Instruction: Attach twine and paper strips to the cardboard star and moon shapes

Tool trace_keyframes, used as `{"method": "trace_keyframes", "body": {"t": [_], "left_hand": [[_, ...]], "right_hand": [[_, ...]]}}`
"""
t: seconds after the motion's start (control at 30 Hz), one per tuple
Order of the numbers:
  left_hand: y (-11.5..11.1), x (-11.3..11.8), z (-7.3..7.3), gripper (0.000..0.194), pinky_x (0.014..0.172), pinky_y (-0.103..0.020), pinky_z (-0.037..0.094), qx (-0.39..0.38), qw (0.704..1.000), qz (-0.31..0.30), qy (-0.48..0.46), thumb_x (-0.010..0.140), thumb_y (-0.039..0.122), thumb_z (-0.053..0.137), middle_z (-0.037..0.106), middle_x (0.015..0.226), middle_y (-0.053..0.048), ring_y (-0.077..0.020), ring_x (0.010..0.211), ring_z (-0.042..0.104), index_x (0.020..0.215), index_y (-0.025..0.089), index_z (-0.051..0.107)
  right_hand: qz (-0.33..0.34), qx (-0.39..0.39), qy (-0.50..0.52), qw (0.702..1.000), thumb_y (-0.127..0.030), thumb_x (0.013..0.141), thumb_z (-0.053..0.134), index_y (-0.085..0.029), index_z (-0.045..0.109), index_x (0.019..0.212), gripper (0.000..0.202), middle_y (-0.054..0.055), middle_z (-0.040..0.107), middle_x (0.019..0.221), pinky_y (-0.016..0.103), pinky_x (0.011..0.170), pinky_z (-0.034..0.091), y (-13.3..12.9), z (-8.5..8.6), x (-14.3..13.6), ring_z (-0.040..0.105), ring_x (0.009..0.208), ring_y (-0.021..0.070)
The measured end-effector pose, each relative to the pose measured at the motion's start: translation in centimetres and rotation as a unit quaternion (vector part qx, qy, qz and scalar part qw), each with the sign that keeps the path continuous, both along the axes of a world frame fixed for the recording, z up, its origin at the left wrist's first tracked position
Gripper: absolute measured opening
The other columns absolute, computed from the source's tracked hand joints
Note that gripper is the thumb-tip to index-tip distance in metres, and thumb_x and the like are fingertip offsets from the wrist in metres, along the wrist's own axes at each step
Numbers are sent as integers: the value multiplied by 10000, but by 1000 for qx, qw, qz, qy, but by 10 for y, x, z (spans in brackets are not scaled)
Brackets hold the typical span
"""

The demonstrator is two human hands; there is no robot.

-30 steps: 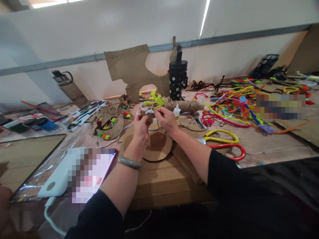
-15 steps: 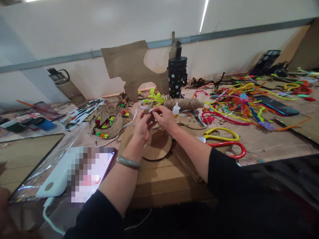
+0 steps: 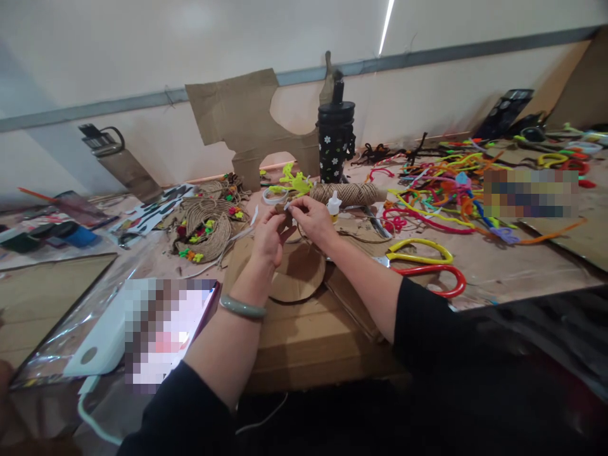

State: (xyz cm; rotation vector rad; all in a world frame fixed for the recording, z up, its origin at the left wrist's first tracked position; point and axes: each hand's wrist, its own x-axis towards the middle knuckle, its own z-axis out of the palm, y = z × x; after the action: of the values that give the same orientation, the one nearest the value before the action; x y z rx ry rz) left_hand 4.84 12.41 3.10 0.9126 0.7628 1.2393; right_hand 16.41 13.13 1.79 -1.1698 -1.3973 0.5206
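Note:
My left hand [image 3: 270,237] and my right hand [image 3: 311,218] meet above a cardboard disc [image 3: 299,278]. Fingertips of both are pinched together around a small pale piece [image 3: 287,206], too small to name. Under the disc is a thick cardboard slab [image 3: 304,345]. Just beyond my hands lies a roll of twine [image 3: 351,194], with a small white-capped bottle [image 3: 334,206] in front of it. Scissors with red and yellow handles [image 3: 462,278] rest right of my right forearm.
Coiled twine pieces with colourful flowers [image 3: 209,221] lie at left. Pipe cleaners [image 3: 427,218] spread across the right. A black flowered bottle [image 3: 331,149] stands behind the twine; a grey bottle [image 3: 126,168] stands back left. A phone [image 3: 171,339] and white power bank [image 3: 102,348] lie near left.
The view has shifted slightly, so most things sit a little further left and up. Both hands keep the same pinch above the disc, with only small finger movement.

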Motion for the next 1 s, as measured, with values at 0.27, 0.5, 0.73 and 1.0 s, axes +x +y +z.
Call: {"method": "trace_keyframes", "body": {"t": [0.27, 0.5, 0.73, 1.0], "left_hand": [[-5, 7, -2, 227, 691, -211, 465, 34, 999, 29, 18, 606, 138, 647, 617, 809, 40, -83, 717, 553, 816, 205, 590], [-7, 11, -3, 201, 738, -234, 481, 23, 999, 31, 35, 694, 131, 629, 672, 920, 7, -120, 838, 605, 877, 211, 650], [-6, 10, -4, 220, 703, -208, 469, 31, 998, 27, 37, 689, 131, 622, 687, 931, 1, -111, 823, 604, 891, 210, 659], [-7, 10, 2, 211, 663, -201, 456, 20, 998, 27, 53, 668, 131, 597, 678, 892, 6, -103, 772, 590, 860, 204, 643]], "right_hand": [[-9, -5, 30, 999, -304, 747, 576, -189, 583, 698, 124, -27, 607, 664, 270, 644, 404, -5, 6, -2, 530, 643, 117], [-5, -31, 68, 997, -275, 737, 594, -200, 540, 692, 102, -46, 551, 628, 268, 625, 403, -6, 9, -4, 497, 616, 109], [9, -27, 117, 993, -276, 720, 633, -202, 528, 902, 223, -66, 540, 671, 241, 591, 401, 3, -2, -2, 518, 615, 94], [41, -60, 143, 987, -282, 698, 651, -184, 565, 930, 266, -73, 540, 636, 238, 592, 416, 12, -5, 1, 510, 592, 86]]}}
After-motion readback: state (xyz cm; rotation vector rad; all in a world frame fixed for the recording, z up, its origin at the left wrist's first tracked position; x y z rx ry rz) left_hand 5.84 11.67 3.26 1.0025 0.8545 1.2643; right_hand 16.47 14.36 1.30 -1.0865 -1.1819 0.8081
